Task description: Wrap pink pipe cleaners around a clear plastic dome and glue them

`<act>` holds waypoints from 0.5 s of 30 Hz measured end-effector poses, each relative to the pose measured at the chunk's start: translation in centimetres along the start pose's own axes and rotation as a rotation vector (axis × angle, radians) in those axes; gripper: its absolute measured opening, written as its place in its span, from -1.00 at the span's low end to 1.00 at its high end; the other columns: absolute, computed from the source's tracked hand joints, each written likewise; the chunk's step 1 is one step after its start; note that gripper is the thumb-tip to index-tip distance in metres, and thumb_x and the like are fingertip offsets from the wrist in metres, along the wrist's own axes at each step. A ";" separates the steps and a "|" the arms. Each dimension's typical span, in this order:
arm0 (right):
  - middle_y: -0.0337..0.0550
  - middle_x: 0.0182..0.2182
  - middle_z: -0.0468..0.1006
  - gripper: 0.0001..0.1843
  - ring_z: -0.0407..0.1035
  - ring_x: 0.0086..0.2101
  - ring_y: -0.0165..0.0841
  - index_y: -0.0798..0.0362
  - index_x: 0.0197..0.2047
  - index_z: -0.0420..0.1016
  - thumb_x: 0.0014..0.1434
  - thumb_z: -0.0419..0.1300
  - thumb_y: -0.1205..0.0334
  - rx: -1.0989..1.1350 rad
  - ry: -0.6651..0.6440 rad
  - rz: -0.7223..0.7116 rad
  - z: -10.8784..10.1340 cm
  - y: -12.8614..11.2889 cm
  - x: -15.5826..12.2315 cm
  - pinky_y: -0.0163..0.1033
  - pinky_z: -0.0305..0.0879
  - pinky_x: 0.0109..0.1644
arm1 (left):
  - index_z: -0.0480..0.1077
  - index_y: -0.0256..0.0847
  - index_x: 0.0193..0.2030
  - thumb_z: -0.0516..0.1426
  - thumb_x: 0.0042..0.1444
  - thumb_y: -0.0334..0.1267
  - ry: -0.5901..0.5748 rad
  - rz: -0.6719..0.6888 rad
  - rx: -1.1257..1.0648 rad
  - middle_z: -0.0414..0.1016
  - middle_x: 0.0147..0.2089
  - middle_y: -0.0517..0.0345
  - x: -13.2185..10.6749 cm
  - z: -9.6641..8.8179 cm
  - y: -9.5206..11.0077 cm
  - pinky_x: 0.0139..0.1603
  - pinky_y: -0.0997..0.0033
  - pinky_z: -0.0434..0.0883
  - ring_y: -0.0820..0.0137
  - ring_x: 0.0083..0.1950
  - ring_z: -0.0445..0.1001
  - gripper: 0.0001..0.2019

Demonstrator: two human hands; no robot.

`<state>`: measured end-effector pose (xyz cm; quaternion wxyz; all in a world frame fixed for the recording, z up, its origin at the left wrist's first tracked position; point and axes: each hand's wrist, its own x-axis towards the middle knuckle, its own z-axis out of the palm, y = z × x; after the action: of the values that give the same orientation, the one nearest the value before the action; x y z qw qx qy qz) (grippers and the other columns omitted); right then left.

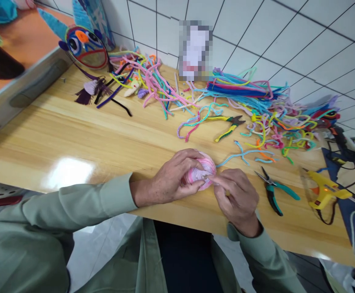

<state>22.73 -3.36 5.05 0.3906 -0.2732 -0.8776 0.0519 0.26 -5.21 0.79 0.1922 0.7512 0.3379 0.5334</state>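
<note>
Pink disc (201, 173) near table edge (180, 217), room leftward

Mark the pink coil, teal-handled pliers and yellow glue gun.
Pink coil (199, 174): head view, on its pale inner part.
Teal-handled pliers (270, 183): head view, at the pivot.
Yellow glue gun (322, 189): head view, on its body.

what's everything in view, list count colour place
round piece: 1, pink and lilac, front centre
fuzzy stems: many, mixed colours, back
eared figure: 1, mostly blue, back left
side surface: 1, orange, left
cutting pliers: 1, yellow-handled, right of centre
slim pliers: 1, teal and black, right
glue gun: 1, yellow, far right
table: 1, light wood, centre
wall: 1, white-tiled, back
blurred item: 1, pale, back centre
left hand: 1, green-sleeved, gripping round piece
right hand: 1, green-sleeved, at round piece
</note>
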 end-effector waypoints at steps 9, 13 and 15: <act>-0.21 -0.22 0.65 -0.41 0.54 -0.23 -0.28 -0.15 0.24 0.58 0.29 0.18 0.59 0.065 -0.038 0.062 0.0 0.3 -0.4 -0.10 0.54 -0.15 | 0.33 -0.13 0.23 0.27 0.39 -0.16 -0.031 0.035 0.010 0.54 0.23 -0.16 0.1 -0.1 0.3 0.33 -0.04 0.56 0.12 0.34 0.53 -0.64; -0.22 -0.23 0.66 -0.40 0.53 -0.25 -0.30 -0.12 0.21 0.60 0.25 0.18 0.63 0.093 -0.034 -0.001 -0.2 0.1 -0.3 -0.12 0.53 -0.15 | 0.32 -0.11 0.22 0.27 0.39 -0.13 -0.022 0.047 0.022 0.53 0.23 -0.15 0.0 -0.1 0.2 0.32 -0.03 0.57 0.12 0.32 0.54 -0.63; -0.21 -0.22 0.66 -0.40 0.51 -0.27 -0.32 -0.08 0.21 0.60 0.22 0.19 0.64 0.092 -0.019 -0.065 -0.3 0.1 -0.4 -0.12 0.53 -0.17 | 0.32 -0.11 0.22 0.28 0.37 -0.14 -0.026 0.045 0.026 0.52 0.24 -0.16 -0.1 -0.1 0.1 0.31 -0.05 0.57 0.11 0.32 0.54 -0.63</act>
<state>23.24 -3.49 4.99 0.3957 -0.2257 -0.8864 0.0823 0.19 -5.33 0.78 0.1749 0.7679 0.3253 0.5234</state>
